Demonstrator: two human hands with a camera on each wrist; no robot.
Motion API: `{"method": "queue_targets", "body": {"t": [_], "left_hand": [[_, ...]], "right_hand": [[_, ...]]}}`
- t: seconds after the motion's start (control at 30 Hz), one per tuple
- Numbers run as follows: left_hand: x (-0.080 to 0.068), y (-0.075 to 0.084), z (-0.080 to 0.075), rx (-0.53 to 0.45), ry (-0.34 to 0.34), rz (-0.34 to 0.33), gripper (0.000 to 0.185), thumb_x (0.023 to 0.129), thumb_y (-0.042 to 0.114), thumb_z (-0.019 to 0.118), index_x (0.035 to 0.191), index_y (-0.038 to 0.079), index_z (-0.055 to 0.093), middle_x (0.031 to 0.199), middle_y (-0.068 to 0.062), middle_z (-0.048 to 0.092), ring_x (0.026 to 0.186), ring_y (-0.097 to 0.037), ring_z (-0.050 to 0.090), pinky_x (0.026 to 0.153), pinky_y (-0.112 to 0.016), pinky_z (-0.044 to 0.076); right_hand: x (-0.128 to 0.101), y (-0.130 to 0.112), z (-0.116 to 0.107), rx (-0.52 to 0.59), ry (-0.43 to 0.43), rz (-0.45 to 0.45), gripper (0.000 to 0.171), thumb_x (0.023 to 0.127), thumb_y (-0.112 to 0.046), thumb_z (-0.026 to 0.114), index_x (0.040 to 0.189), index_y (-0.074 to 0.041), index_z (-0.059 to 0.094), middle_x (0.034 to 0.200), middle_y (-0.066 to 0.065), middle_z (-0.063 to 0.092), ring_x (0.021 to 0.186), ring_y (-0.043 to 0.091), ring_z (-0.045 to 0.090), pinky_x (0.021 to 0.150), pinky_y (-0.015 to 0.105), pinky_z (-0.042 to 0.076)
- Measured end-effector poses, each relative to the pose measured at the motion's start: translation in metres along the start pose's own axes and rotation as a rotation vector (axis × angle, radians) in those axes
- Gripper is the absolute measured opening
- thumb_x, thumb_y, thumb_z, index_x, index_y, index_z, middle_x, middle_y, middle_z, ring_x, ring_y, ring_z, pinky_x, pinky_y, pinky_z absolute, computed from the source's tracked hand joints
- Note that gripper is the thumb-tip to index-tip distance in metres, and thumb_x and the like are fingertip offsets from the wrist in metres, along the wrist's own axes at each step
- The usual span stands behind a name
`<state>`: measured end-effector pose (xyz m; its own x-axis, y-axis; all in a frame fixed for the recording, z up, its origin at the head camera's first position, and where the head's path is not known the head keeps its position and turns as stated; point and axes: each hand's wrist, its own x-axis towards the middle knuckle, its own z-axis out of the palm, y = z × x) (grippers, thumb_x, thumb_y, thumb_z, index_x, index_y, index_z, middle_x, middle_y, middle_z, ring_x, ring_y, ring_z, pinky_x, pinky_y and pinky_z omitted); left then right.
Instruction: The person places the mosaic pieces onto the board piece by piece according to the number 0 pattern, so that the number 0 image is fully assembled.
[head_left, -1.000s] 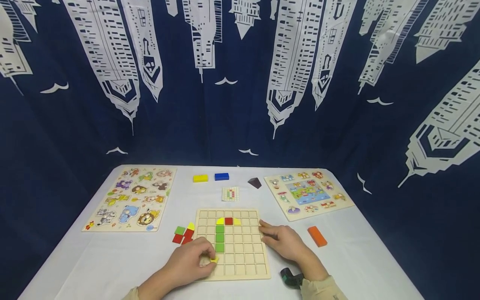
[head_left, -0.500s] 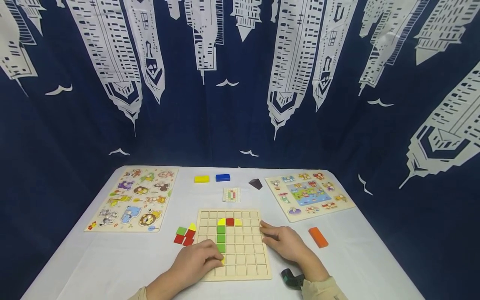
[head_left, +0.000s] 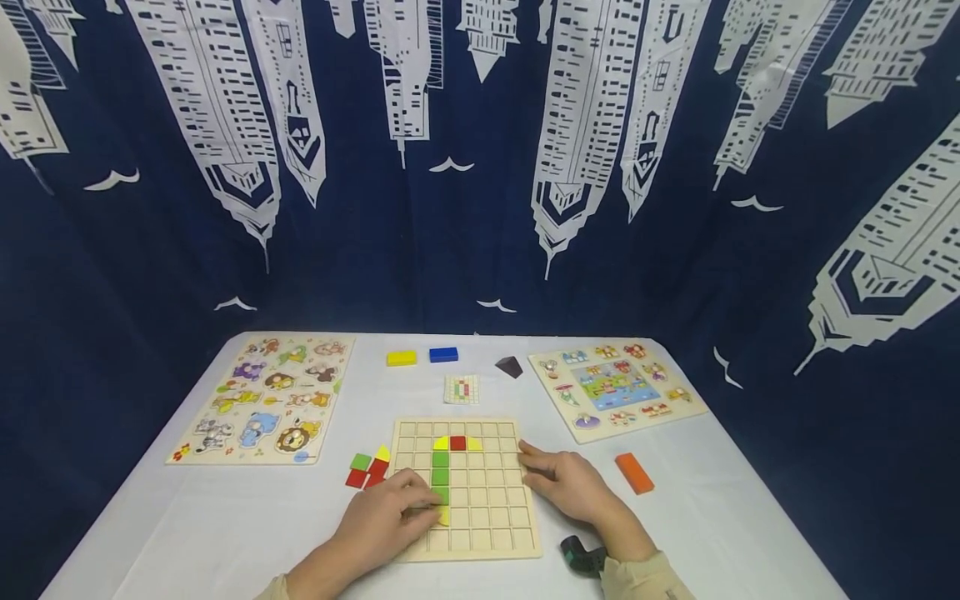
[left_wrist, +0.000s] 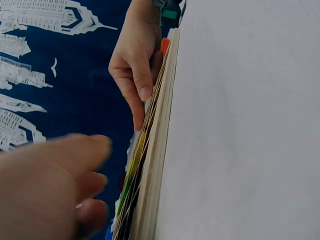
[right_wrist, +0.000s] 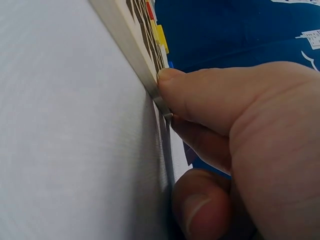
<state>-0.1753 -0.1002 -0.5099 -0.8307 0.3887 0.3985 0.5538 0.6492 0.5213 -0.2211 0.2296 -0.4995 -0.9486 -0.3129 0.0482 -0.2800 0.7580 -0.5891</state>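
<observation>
A square wooden grid board (head_left: 495,500) lies in front of me. In its cells sit several green square tiles (head_left: 440,477) in a column, with a red square tile (head_left: 457,443) between two yellow curved-edge tiles (head_left: 441,443) at the top. Below the green column lies another yellow tile (head_left: 445,517), partly hidden by the fingertips of my left hand (head_left: 382,515). These fingers bend loosely over its left side, thumb and forefinger apart. My right hand (head_left: 573,485) rests its extended fingers and thumb against the board's right edge; in the right wrist view a fingertip (right_wrist: 170,75) touches that edge.
Loose red, green and yellow tiles (head_left: 358,477) lie left of the board. Behind it is a small pattern card (head_left: 461,389). Picture puzzles stand on both sides, an animal one (head_left: 262,400) at left. An orange block (head_left: 634,473) lies to the right.
The left hand has brought the yellow tile right to the cell below the green column. Its fingers have since drawn slightly back left, exposing the tile. The right hand stays at the edge.
</observation>
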Motion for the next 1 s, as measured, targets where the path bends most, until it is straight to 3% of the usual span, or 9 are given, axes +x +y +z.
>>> {"method": "queue_targets", "body": {"t": [0.2,0.33,0.43,0.57,1.0], "left_hand": [[0.006,-0.020,-0.032,0.023,0.176,-0.381,0.017,0.089,0.022,0.078,0.105,0.026,0.077,0.095,0.010,0.068,0.060,-0.004,0.050,0.052,-0.024,0.040],[0.008,-0.041,-0.046,0.086,0.196,-0.527,0.025,0.086,0.023,0.078,0.110,0.018,0.076,0.102,-0.001,0.071,0.067,-0.012,0.059,0.052,-0.029,0.041],[0.010,-0.054,-0.046,0.118,0.151,-0.552,0.027,0.086,0.028,0.079,0.111,0.017,0.076,0.103,-0.003,0.071,0.075,-0.016,0.066,0.054,-0.030,0.044],[0.013,-0.063,-0.042,0.136,0.106,-0.559,0.024,0.086,0.032,0.080,0.106,0.019,0.079,0.100,-0.001,0.070,0.075,-0.015,0.065,0.055,-0.030,0.044],[0.013,-0.062,-0.045,0.152,0.128,-0.558,0.027,0.083,0.023,0.080,0.108,0.013,0.079,0.100,-0.006,0.071,0.065,-0.014,0.057,0.051,-0.031,0.040]], "right_hand": [[0.001,-0.003,0.001,-0.019,0.002,-0.044,0.036,0.098,-0.023,0.069,0.133,-0.017,0.070,0.150,-0.006,0.055,0.138,0.030,0.055,0.111,0.054,0.043],[0.000,-0.003,0.001,-0.022,-0.003,-0.021,0.036,0.098,-0.023,0.069,0.134,-0.018,0.070,0.151,-0.007,0.054,0.139,0.030,0.053,0.112,0.054,0.042],[-0.001,-0.002,0.000,-0.033,-0.005,-0.011,0.037,0.099,-0.024,0.069,0.135,-0.018,0.069,0.152,-0.007,0.054,0.140,0.029,0.053,0.112,0.053,0.042],[-0.001,-0.002,-0.002,-0.037,0.000,-0.002,0.037,0.099,-0.024,0.068,0.135,-0.019,0.069,0.152,-0.008,0.053,0.140,0.029,0.053,0.112,0.053,0.042],[-0.002,-0.002,0.000,-0.014,0.009,0.001,0.037,0.098,-0.023,0.069,0.135,-0.018,0.069,0.151,-0.008,0.054,0.140,0.030,0.052,0.112,0.053,0.042]]}}
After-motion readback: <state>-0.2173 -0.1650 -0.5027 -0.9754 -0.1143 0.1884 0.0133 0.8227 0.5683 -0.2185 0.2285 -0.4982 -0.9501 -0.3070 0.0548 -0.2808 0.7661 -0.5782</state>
